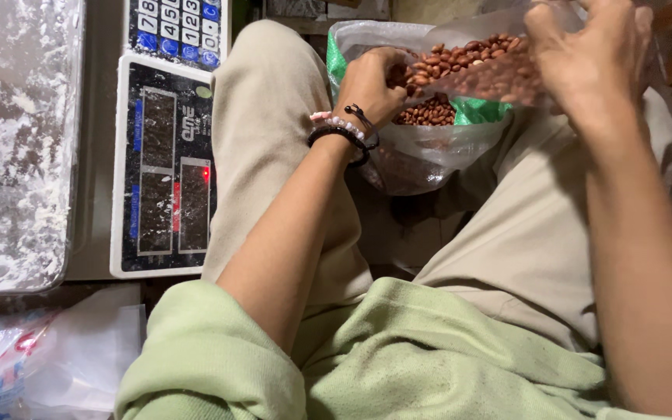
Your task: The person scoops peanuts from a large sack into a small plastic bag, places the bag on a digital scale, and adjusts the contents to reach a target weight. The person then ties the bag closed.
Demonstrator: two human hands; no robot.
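From my head camera, looking down past my knees: my left hand (372, 82) is curled into the big sack (429, 148) between my legs, fingers closed over a scoop of peanuts (429, 113). Just to the right of it and a little higher, my right hand (589, 58) pinches the mouth of a small clear bag (491, 74), holding it tilted over the sack. That small bag already looks partly filled with red-brown nuts; I judge the filling well under way but not finished, and the bag is neither closed nor set on the scale (166, 167), which sits well to the left of my left hand with only a red lamp lit on its dark panel.

The peanuts are small, oval, matte and reddish. The sack is thin cloudy plastic with a green woven layer inside, crumpled at the rim. Beaded and black cord bracelets (344, 128) circle my left wrist. Beyond the scale, a metal tray (17, 155) is dusted with white powder.
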